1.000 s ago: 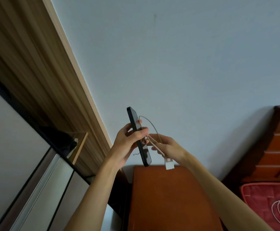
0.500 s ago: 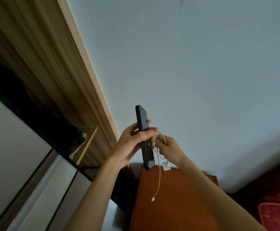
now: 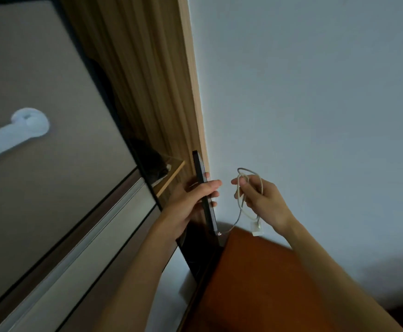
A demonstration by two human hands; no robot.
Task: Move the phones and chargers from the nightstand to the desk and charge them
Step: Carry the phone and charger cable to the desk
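Here we have both of the task's things lifted clear of the nightstand (image 3: 255, 283), one in each hand. Our left hand (image 3: 191, 202) grips the phone (image 3: 199, 166), fingers and thumb wrapped round it. The phone is edge-on to us, its long axis nearly upright, with the top leaning a little left. Our right hand (image 3: 265, 202) pinches the looped cable (image 3: 250, 171), and the white plug (image 3: 257, 229) hangs below the wrist.

The hands are apart, with the phone left of the cable and a strip of wall (image 3: 315, 116) showing between them. The cable's free end trails down and left to the phone's lower corner — whether it touches there we cannot tell. The desk is out of view, so we judge the carry begins with a turn away from the nightstand; neither hand looks nearer to it.

Half a second ago the hands were together, with the cable held against the phone and its end dangling straight down. Now they have parted, and our view has swung left — more of the wardrobe (image 3: 135, 80) shows.
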